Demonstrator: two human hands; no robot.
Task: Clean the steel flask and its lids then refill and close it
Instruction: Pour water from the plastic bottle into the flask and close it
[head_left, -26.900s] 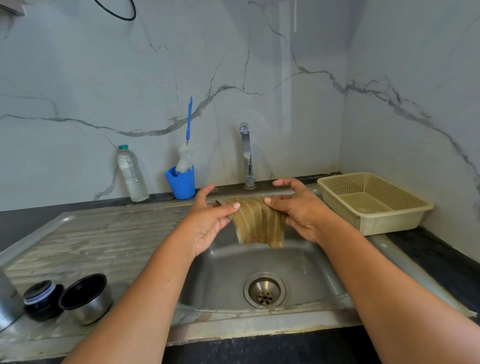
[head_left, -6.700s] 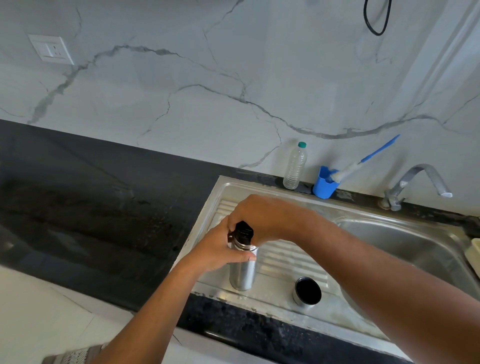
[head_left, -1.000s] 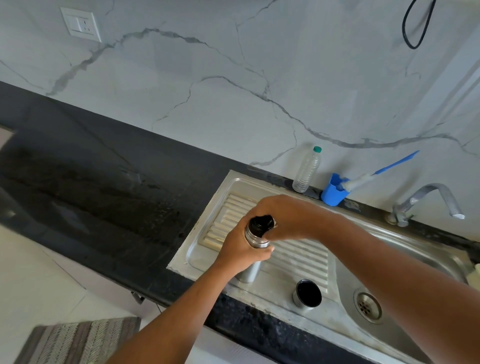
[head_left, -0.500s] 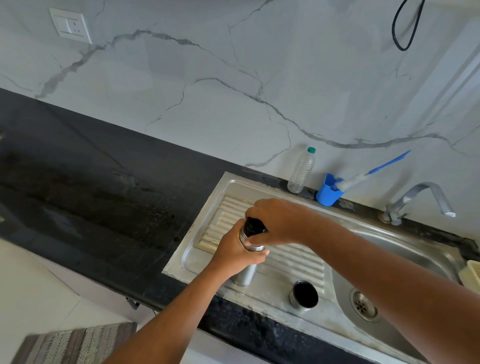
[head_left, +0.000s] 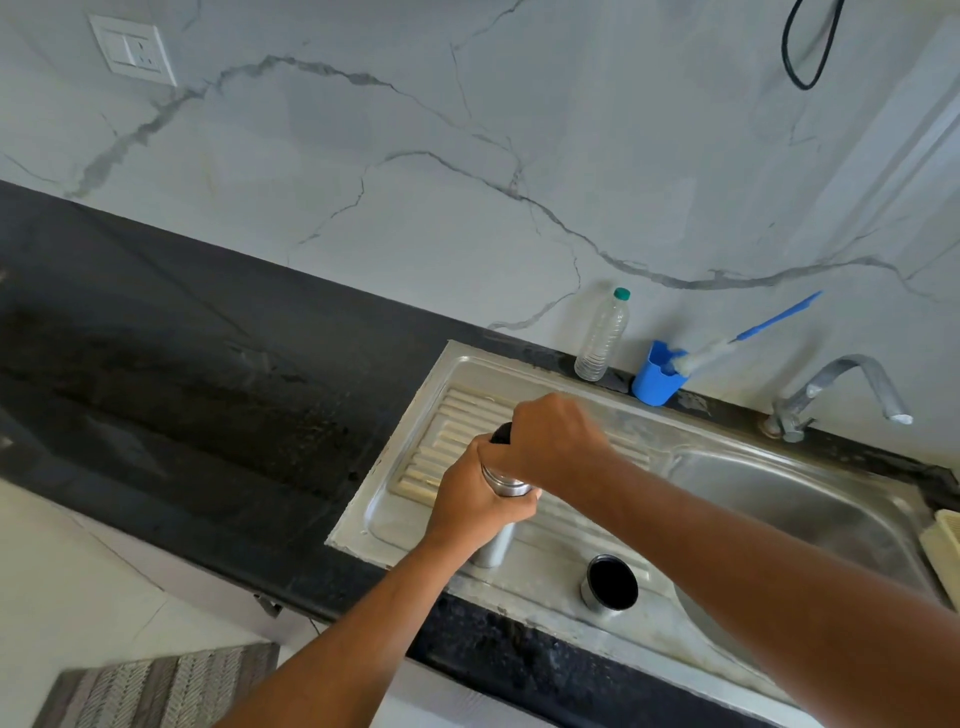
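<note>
from the head camera we see the flask (head_left: 493, 543) standing upright on the ribbed draining board of the sink (head_left: 387, 522), towards its front edge. our left hand (head_left: 475, 506) is wrapped round the flask's upper body, fingers curled tight on the steel. our right hand (head_left: 550, 441) comes over the top, fingers closed down round the black stopper (head_left: 501, 432) at the flask's mouth; only a sliver of the stopper shows. the steel cup lid (head_left: 609, 584) sits apart from the flask on the draining board, to the right, open side up and dark inside, beside the basin. along the back wall stand a clear plastic bottle (head_left: 602, 335) and, just beside it, a blue cup (head_left: 655, 375) with a brush (head_left: 748, 335) leaning out of it. the tap (head_left: 836, 387) is further right. a cream basket (head_left: 945, 545) peeks in at the right edge. the black counter (head_left: 182, 374) runs off to the left.
</note>
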